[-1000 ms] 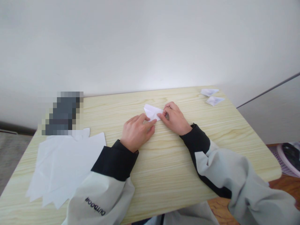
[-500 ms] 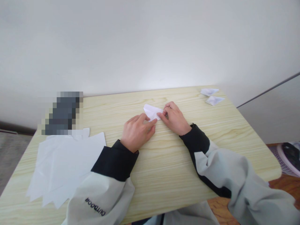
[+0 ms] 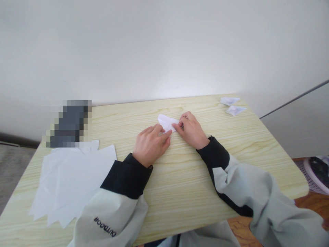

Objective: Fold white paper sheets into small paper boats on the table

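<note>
A small folded piece of white paper (image 3: pixel 167 121) lies on the wooden table (image 3: pixel 180 192), between my two hands. My left hand (image 3: pixel 150 142) presses on its near left edge with the fingertips, thumb close beside them. On the other side, my right hand (image 3: pixel 191 128) pinches the paper's right end between thumb and curled fingers. Part of the paper is hidden under the fingers. Both hands rest low, close to the tabletop.
White sheets (image 3: pixel 77 181) lie fanned out at the left. Behind them is a dark, pixelated object (image 3: pixel 68 123). Two folded paper pieces (image 3: pixel 235 110) sit at the back right. A white wall (image 3: pixel 164 51) borders the far edge. A pink basket (image 3: pixel 315 176) stands beyond the right edge.
</note>
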Available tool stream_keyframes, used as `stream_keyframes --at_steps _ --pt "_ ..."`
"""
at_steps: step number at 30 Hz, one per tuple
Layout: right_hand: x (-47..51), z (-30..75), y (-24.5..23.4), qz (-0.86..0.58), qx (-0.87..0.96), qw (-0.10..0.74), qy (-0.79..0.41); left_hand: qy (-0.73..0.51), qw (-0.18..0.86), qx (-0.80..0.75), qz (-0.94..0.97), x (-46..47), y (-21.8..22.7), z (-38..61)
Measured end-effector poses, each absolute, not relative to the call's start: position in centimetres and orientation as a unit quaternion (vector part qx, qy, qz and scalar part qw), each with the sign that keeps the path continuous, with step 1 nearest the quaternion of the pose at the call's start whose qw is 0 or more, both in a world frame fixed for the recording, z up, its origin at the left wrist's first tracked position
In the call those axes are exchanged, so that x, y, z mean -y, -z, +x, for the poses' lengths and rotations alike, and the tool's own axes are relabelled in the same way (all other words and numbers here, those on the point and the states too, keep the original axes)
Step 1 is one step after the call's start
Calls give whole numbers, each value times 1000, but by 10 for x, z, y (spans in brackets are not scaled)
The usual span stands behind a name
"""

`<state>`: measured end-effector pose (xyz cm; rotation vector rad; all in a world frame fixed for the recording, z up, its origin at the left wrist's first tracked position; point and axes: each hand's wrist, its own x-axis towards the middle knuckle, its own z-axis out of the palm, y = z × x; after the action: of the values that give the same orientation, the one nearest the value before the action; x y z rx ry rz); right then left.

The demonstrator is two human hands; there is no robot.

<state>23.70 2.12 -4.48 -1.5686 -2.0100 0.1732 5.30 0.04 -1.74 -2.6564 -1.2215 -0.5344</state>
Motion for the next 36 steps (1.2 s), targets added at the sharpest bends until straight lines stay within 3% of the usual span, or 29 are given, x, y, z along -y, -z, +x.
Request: stream_keyframes --at_steps 36 --pt "-19 241 44 -545 771 315 -90 163 85 418 -890 3 15 58"
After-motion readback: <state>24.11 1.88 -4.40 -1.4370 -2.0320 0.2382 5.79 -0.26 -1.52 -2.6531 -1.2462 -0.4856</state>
